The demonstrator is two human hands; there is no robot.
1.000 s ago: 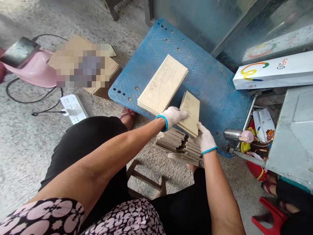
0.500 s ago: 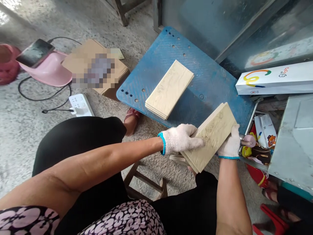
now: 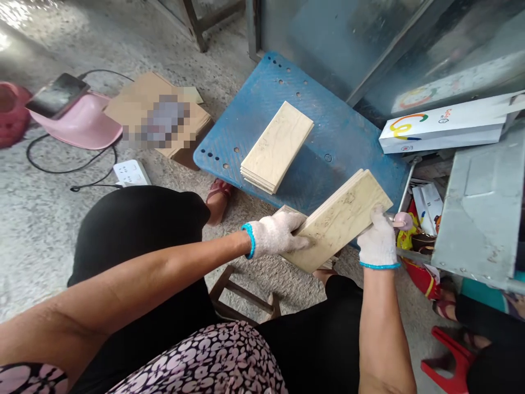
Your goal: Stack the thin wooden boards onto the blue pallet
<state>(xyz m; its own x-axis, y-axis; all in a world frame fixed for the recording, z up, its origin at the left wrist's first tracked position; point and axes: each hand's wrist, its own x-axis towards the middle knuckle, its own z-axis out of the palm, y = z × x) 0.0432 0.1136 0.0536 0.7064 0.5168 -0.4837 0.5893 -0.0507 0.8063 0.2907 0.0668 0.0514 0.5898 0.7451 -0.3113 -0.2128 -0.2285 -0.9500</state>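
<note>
Both my hands wear white knit gloves with blue cuffs. My left hand [image 3: 276,236] grips the near left end of a small bundle of pale wooden boards [image 3: 338,219], fingers closed over its face. My right hand [image 3: 377,241] clasps the bundle's right end. The bundle is lifted and tilted above the floor in front of my knees. A neat stack of the same boards [image 3: 276,146] lies on the blue plastic pallet [image 3: 353,137] beyond my hands. More boards under the bundle are mostly hidden.
A cardboard box [image 3: 158,117], a pink basin [image 3: 77,123] carrying a phone [image 3: 57,94], and a white power strip [image 3: 131,172] with cables sit on the concrete floor at left. At right are a long white carton [image 3: 443,127], a grey metal panel [image 3: 479,210] and a red stool [image 3: 449,358].
My hands lifted a bundle of boards off the floor pile and turned it slantwise, right end raised. Since half a second ago it shifted slightly left; the pallet stack stayed put.
</note>
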